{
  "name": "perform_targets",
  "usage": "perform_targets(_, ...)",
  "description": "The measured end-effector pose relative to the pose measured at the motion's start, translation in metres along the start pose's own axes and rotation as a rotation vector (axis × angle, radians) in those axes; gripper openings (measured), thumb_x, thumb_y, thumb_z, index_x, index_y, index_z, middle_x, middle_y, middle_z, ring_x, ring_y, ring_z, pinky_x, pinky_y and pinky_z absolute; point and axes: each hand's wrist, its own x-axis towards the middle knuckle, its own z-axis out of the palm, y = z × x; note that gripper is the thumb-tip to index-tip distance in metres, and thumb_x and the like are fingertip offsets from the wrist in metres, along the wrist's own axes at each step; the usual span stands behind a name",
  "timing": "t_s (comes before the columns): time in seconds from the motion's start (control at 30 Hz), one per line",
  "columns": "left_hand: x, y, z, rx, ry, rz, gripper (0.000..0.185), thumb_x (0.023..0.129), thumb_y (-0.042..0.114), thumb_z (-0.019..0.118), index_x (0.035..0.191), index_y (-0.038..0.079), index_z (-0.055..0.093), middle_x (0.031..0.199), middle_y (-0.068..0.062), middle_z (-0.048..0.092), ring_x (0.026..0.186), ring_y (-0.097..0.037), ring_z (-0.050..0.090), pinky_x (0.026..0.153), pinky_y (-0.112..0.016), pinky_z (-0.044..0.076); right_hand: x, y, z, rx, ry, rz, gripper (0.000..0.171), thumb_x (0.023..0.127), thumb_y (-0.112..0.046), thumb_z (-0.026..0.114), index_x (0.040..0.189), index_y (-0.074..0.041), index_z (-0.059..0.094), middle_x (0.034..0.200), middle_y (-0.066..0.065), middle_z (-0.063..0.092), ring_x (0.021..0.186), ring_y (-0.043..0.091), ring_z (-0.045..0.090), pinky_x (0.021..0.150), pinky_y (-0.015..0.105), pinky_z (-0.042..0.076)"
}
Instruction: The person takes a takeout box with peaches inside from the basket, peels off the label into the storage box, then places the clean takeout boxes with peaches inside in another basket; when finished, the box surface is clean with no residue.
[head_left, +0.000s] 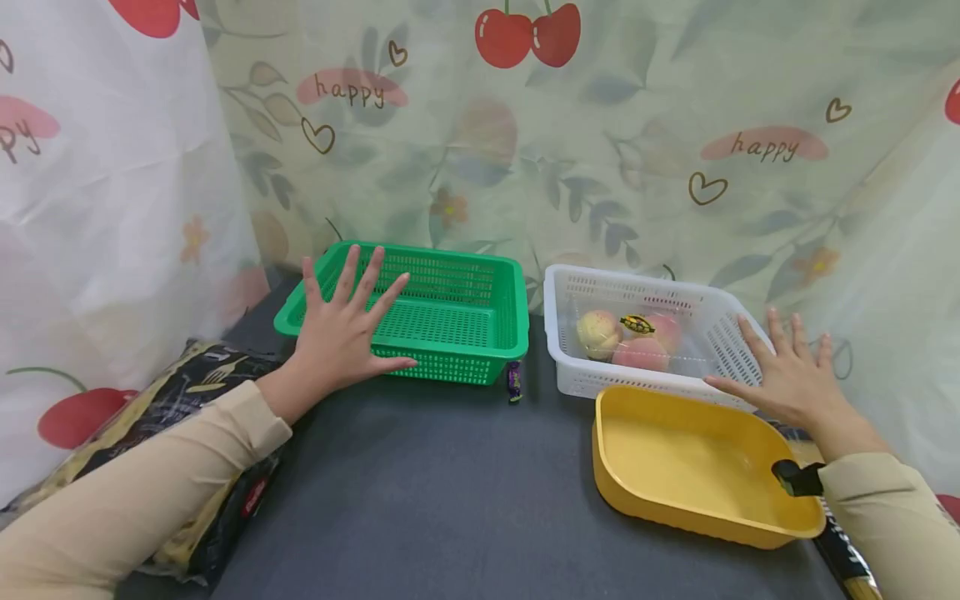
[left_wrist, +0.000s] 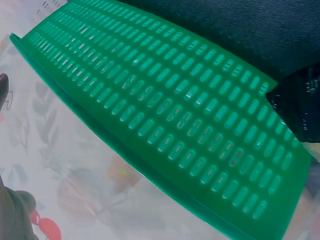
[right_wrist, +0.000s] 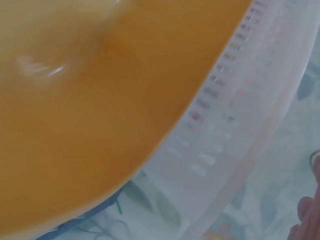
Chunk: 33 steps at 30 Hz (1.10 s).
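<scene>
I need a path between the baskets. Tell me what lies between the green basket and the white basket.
In the head view, a small purple wrapped item lies on the dark table between the green basket and the white basket, close against the green one's corner.

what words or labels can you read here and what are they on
"happy" on the curtain, printed twice across the back.
"py", a cut-off "happy", on the curtain at far left.
Sticker on the fruit in the white basket: too small to read.
Small purple wrapper and black bag: unreadable.
</scene>
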Motion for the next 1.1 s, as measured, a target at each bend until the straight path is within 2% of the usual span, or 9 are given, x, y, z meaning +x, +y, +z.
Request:
perform_targets(0.13,0.005,0.005,0.003,0.022,0.016,0.023,0.113,0.063,0.087,0.048,0.151,0.024,0.015,0.157,-0.009,-0.014,0.144,-0.032,-0.016,0.104,-0.072,-0.006,0.003,0.010,0.004,0.030,-0.022,0.030,0.099,0.084,-0.066,0.046,0.149,-0.018,-0.010,0.149,0.021,-0.026,0.133,0.052,-0.022,0.098,0.070,-0.021)
perform_targets(0.17,0.007,0.007,0.004,0.030,0.022,0.031,0.113,0.063,0.085,0.051,0.151,0.025,0.015,0.157,-0.009,-0.013,0.144,-0.032,-0.015,0.104,-0.072,-0.004,0.004,0.012,0.006,0.037,-0.024,0.040,0.099,0.084,-0.067,0.046,0.149,-0.018,-0.011,0.149,0.022,-0.026,0.133,0.052,-0.022,0.097,0.070,-0.021)
perform_targets(0.37,0.019,0.015,0.008,0.055,0.033,0.068,0.110,0.064,0.087,0.046,0.151,0.026,0.015,0.158,-0.010,-0.011,0.144,-0.032,-0.015,0.104,-0.072,-0.003,0.011,0.024,0.010,0.090,-0.054,0.092,0.098,0.086,-0.067,0.042,0.148,-0.017,-0.014,0.147,0.025,-0.027,0.130,0.054,-0.024,0.095,0.071,-0.022)
perform_targets(0.57,0.033,0.026,0.008,0.041,0.022,0.093,0.108,0.067,0.087,0.044,0.151,0.026,0.014,0.158,-0.010,-0.009,0.143,-0.031,-0.017,0.104,-0.070,-0.009,0.018,0.034,0.015,0.171,-0.087,0.142,0.095,0.088,-0.065,0.038,0.147,-0.014,-0.017,0.143,0.030,-0.029,0.126,0.059,-0.026,0.093,0.074,-0.021)
perform_targets(0.73,0.041,0.034,0.007,0.069,-0.006,0.104,0.107,0.068,0.087,0.042,0.151,0.027,0.011,0.158,-0.011,-0.007,0.144,-0.032,-0.015,0.104,-0.071,-0.009,0.025,0.039,0.018,0.248,-0.131,0.177,0.090,0.091,-0.064,0.032,0.146,-0.012,-0.017,0.142,0.035,-0.026,0.123,0.064,-0.022,0.091,0.079,-0.011)
perform_targets(0.87,0.046,0.041,0.006,0.075,-0.016,0.117,0.107,0.068,0.087,0.040,0.151,0.027,0.010,0.158,-0.011,-0.006,0.144,-0.034,-0.010,0.104,-0.072,-0.006,0.029,0.048,0.023,0.367,-0.201,0.187,0.085,0.095,-0.060,0.025,0.144,-0.007,-0.020,0.140,0.037,-0.025,0.123,0.066,-0.017,0.093,0.079,-0.001)
perform_targets(0.97,0.050,0.044,0.006,0.083,-0.021,0.116,0.106,0.069,0.087,0.039,0.151,0.027,0.010,0.158,-0.011,-0.007,0.145,-0.034,-0.009,0.104,-0.072,-0.004,0.030,0.056,0.026,0.471,-0.225,0.172,0.081,0.098,-0.049,0.026,0.143,0.003,-0.017,0.141,0.039,-0.021,0.126,0.065,-0.009,0.098,0.075,0.004)
perform_targets(1.1,0.055,0.050,0.006,0.059,-0.022,0.108,0.105,0.070,0.086,0.040,0.151,0.027,0.009,0.158,-0.010,-0.008,0.144,-0.034,-0.014,0.105,-0.072,-0.003,0.027,0.064,0.031,0.577,-0.182,0.186,0.066,0.099,-0.023,0.033,0.142,0.009,-0.005,0.143,0.036,-0.016,0.130,0.061,-0.003,0.104,0.070,0.004)
